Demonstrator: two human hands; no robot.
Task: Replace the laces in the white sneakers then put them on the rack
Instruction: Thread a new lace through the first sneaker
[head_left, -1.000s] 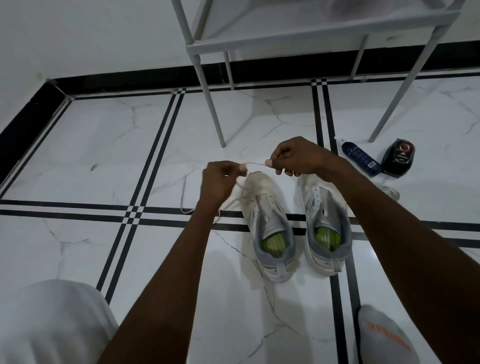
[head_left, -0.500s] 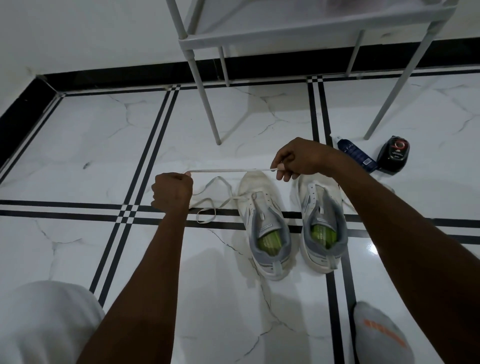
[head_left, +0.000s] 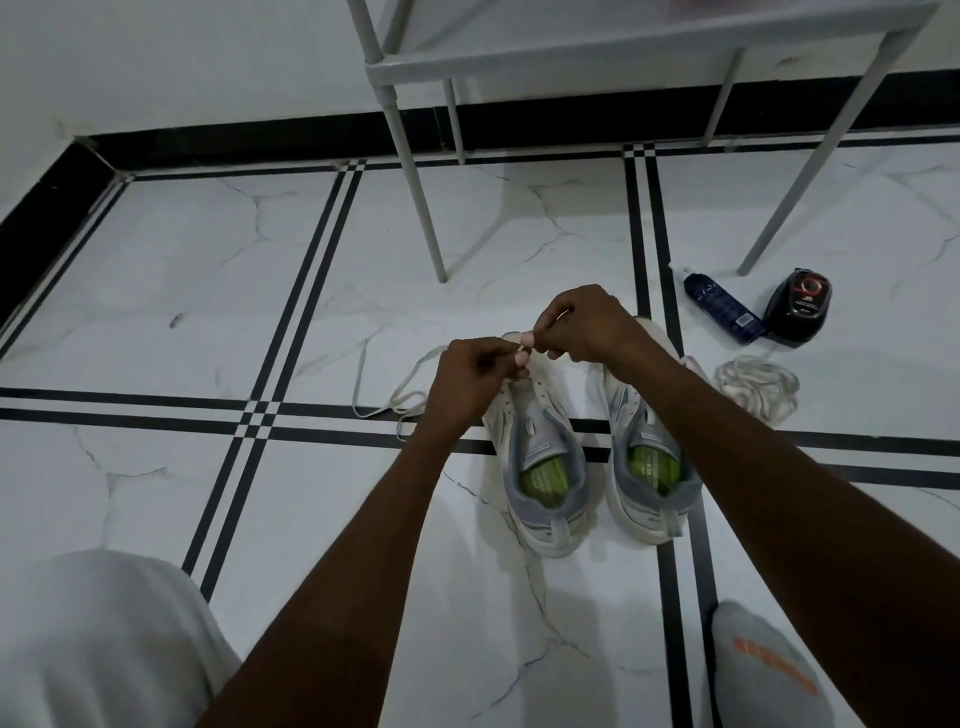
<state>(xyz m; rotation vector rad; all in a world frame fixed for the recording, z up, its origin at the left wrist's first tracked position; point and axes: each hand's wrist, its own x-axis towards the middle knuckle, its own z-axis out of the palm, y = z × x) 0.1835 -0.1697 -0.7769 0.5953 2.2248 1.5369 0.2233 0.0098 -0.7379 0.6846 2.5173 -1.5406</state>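
Head view, both hands (head_left: 524, 348) pinching lace (head_left: 387, 402), above left sneaker (head_left: 537, 457)

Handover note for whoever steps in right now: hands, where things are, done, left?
Left hand and right hand both pinch one white lace over the left sneaker; its slack loops on the floor.
Right sneaker stands beside it; a coiled lace lies to its right.
Done: little visible threading.
Left: lace both, set them on the rack.

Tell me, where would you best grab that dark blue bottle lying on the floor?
Grip the dark blue bottle around its middle, coming from above. It lies on its side, its round body exposed, with the black device close on its right.
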